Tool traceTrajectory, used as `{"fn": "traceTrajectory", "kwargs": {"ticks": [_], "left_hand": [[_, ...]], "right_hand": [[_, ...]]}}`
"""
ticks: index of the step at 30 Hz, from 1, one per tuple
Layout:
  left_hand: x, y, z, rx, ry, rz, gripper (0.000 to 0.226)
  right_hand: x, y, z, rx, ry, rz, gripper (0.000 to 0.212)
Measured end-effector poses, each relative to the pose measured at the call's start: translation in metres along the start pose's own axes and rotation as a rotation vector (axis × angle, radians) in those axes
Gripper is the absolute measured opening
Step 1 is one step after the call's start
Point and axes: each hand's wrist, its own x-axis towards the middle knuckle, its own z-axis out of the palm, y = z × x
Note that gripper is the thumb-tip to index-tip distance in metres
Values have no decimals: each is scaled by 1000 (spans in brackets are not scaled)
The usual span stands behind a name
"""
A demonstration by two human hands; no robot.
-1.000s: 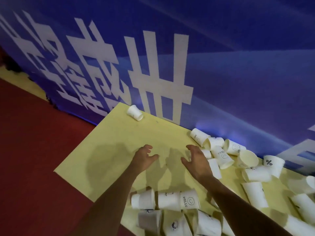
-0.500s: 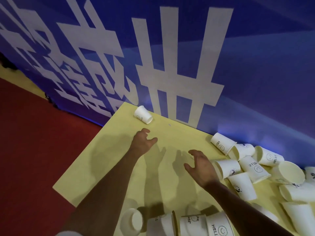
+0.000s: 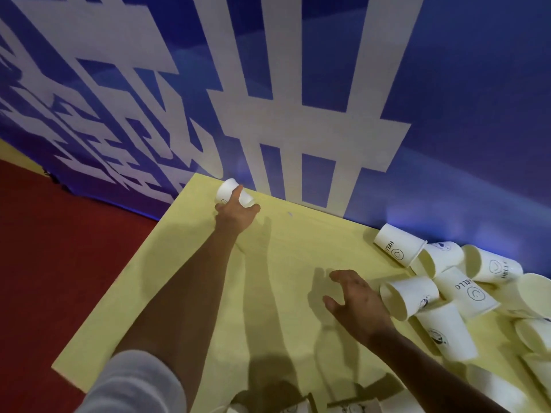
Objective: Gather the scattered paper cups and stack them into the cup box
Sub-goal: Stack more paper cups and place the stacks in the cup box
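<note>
Pickup of stray cup at far corner of surface.
Grip: left hand curls round it, by the blue banner; right hand hovers spread, empty, beside the cup pile. Next, likely: lift, nest into others. No cup box in view.

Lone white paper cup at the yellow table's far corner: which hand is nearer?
Left. The left hand is on the lone white paper cup, fingers round it; the right hand is apart, beside the cup heap.
</note>
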Motion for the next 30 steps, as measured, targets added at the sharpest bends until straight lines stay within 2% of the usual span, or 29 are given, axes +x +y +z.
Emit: {"fn": "traceTrajectory", "kwargs": {"ticks": [9, 14, 22, 27, 30], "left_hand": [[9, -1, 8, 22, 29, 13, 60], [-14, -4, 18, -37, 86, 89, 50], [-69, -12, 44, -135, 40, 177, 25], [-95, -5, 44, -201, -10, 234, 18], [-115, 1, 45, -291, -123, 209, 24]], "right_hand": [[-12, 20, -11, -34, -6, 36, 48], [-13, 20, -13, -24, 40, 63, 48], [-24, 17, -8, 3, 75, 43, 49], [-33, 28, -28, 14, 121, 11, 45], [-41, 45, -44, -58, 213, -28, 41]]}}
